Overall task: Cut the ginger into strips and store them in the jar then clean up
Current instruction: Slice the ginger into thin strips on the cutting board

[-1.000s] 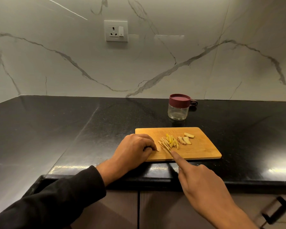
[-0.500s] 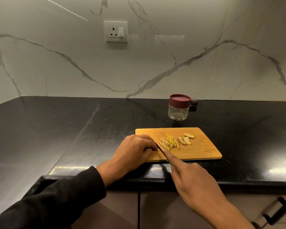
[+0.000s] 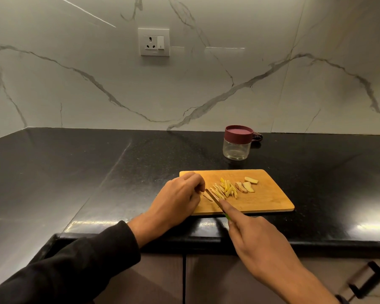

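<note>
A wooden cutting board lies near the counter's front edge. On it are a pile of ginger strips and, to their right, up to three uncut ginger slices. My left hand sits on the board's left end, fingers curled over a ginger slice. My right hand grips a knife with a green handle, index finger along its spine, blade down on that slice. A clear jar with a maroon lid stands closed behind the board.
The black stone counter runs left and right, with a marble wall and a socket behind. A dark small object lies behind the jar. Cabinet doors with a black handle are below the counter edge.
My right hand drew the knife back toward me and a little left, from the strip pile to the slice under my left fingers. My left hand stayed in place.
</note>
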Tool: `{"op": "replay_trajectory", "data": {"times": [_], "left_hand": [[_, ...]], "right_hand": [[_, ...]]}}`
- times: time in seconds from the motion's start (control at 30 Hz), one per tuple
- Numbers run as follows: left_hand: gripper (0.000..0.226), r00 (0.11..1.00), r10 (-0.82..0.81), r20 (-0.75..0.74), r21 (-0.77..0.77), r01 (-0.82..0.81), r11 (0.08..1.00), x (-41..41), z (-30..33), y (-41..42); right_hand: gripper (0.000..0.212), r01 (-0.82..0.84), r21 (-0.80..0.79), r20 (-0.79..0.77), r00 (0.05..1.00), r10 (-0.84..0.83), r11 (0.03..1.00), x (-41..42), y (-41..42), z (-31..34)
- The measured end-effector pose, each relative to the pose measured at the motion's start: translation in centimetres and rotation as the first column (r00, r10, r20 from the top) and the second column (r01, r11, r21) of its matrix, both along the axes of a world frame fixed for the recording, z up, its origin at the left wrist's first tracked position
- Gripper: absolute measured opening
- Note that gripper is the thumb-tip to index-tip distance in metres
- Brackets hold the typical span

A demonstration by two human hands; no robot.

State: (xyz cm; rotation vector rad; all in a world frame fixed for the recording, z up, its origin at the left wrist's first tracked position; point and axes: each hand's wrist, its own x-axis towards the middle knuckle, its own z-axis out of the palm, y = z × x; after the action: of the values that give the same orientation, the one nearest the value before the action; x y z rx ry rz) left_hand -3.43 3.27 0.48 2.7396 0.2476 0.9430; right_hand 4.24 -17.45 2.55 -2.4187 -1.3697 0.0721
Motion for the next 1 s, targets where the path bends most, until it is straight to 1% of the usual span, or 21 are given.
{"op": "replay_trajectory", "data": {"times": [0.1, 0.23, 0.37, 0.53, 0.67, 0.87, 1.0], "left_hand": [[0.026, 0.999, 0.033, 0.033, -0.024, -0.032, 0.999, 0.1, 0.0, -0.1], [0.030, 0.999, 0.043, 0.020, -0.013, -0.043, 0.999, 0.2, -0.1, -0.2], [0.030, 0.999, 0.050, 0.016, -0.021, -0.049, 0.999, 0.3, -0.1, -0.1], [0.029, 0.999, 0.039, 0.017, -0.013, -0.039, 0.999, 0.2, -0.2, 0.0], [0.028, 0.999, 0.036, 0.020, -0.011, -0.036, 0.999, 0.3, -0.3, 0.0], [0.027, 0.999, 0.036, 0.033, -0.014, -0.036, 0.999, 0.4, -0.4, 0.1], [0.026, 0.999, 0.035, 0.032, -0.008, -0.034, 0.999, 0.3, -0.5, 0.1]], "right_hand": [[0.056, -0.004, -0.022, 0.036, 0.999, 0.005, 1.000, -0.1, 0.0, 0.3], [0.055, 0.012, -0.047, 0.097, 0.995, -0.007, 0.999, 0.2, 0.1, 0.5], [0.054, 0.064, -0.040, 0.113, 0.992, -0.059, 0.997, 1.0, 0.3, 0.3], [0.054, 0.015, -0.024, 0.128, 0.992, -0.012, 1.000, 0.9, 0.3, 0.2], [0.053, 0.066, -0.004, 0.172, 0.983, -0.065, 0.998, 1.5, 0.4, 0.0], [0.052, 0.001, 0.010, 0.176, 0.984, -0.003, 1.000, 2.1, 0.2, 0.0], [0.052, 0.035, 0.025, 0.193, 0.980, -0.040, 0.999, 2.7, 0.4, -0.3]]}}
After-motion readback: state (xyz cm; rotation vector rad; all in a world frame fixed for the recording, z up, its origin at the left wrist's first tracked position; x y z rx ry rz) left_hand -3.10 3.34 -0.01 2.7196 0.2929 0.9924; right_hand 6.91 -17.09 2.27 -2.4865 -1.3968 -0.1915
